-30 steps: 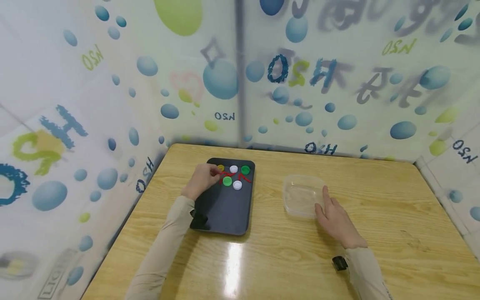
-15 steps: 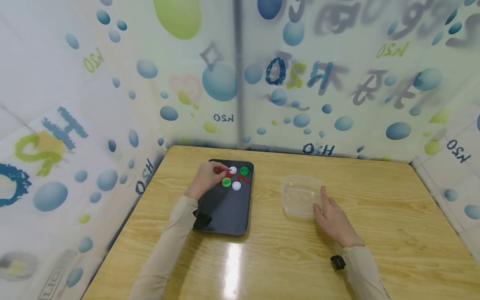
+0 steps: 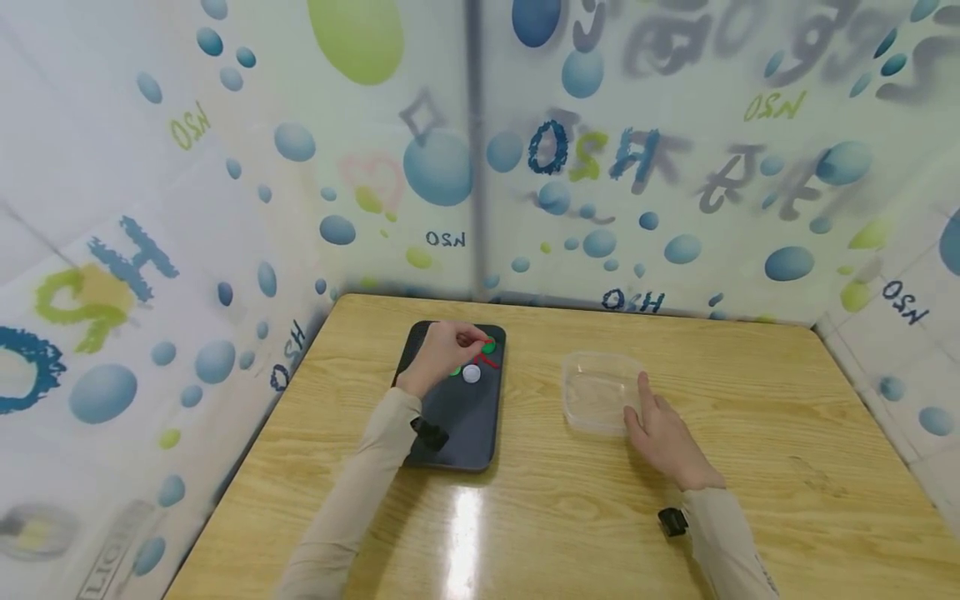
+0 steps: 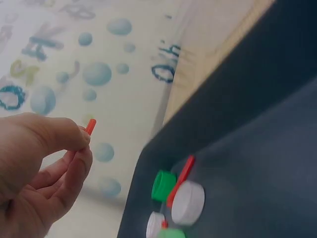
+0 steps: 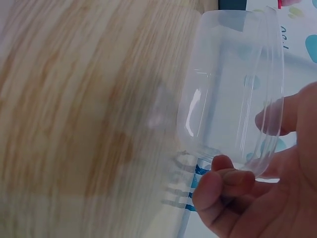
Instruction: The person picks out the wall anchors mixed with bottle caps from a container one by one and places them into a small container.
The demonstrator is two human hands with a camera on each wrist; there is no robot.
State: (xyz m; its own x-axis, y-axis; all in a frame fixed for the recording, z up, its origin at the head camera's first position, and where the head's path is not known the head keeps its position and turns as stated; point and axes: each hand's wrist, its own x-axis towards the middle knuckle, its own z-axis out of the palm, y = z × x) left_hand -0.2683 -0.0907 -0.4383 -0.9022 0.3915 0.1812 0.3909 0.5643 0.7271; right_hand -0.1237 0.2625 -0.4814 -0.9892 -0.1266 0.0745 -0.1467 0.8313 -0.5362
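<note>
My left hand is over the far part of a dark tray, pinching a short red stick between thumb and fingers. In the tray, near that hand, lie a green bottle cap, a white bottle cap and another red stick. The hand hides more caps from the head camera. My right hand holds a clear plastic container at its right near corner, with the index finger along the rim and other fingers curled beside it in the right wrist view.
The tray and container stand on a wooden table, with bare wood between them. Printed panels rise behind the table's far edge and along the left side. Black wrist cameras sit at both cuffs.
My left hand has moved right across the tray and up off it, with the red stick between its fingertips. My right hand stays at the container. The head view has shifted slightly.
</note>
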